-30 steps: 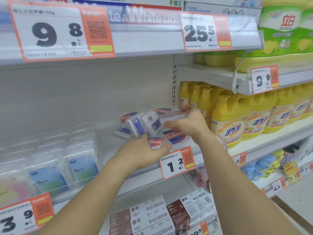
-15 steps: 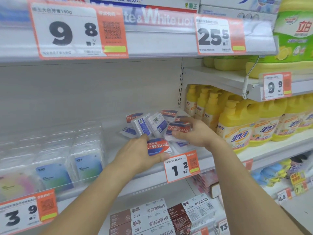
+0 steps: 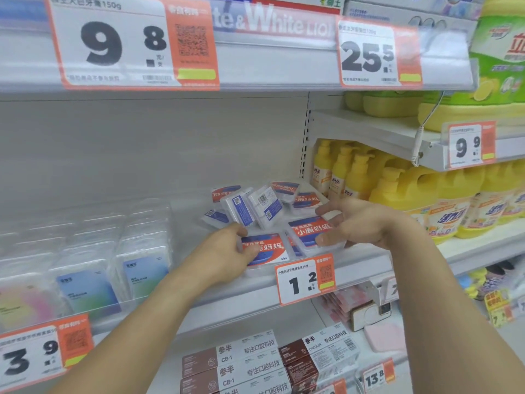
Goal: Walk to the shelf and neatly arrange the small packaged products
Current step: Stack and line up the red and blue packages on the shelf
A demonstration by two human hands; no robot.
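Note:
Small clear floss-pick boxes with red and blue labels lie on the white shelf (image 3: 255,297). Two lie flat side by side at the front: the left box (image 3: 268,250) under the fingers of my left hand (image 3: 224,251), the right box (image 3: 309,231) just left of my right hand (image 3: 358,223). My right hand's fingers are spread and its thumb touches that box's right edge without gripping it. Behind them a loose pile of boxes (image 3: 255,206) leans at odd angles, some showing white backs with barcodes.
Clear blister packs (image 3: 85,280) stand in rows on the same shelf's left. Yellow detergent bottles (image 3: 397,194) fill the bay to the right. Price tags (image 3: 305,280) hang on the shelf lip. Brown and white boxes (image 3: 255,362) lie below. An upper shelf edge (image 3: 255,66) overhangs close above.
My right hand has set the box it carried down flat beside the front box and opened off it. My left hand stays on the left front box.

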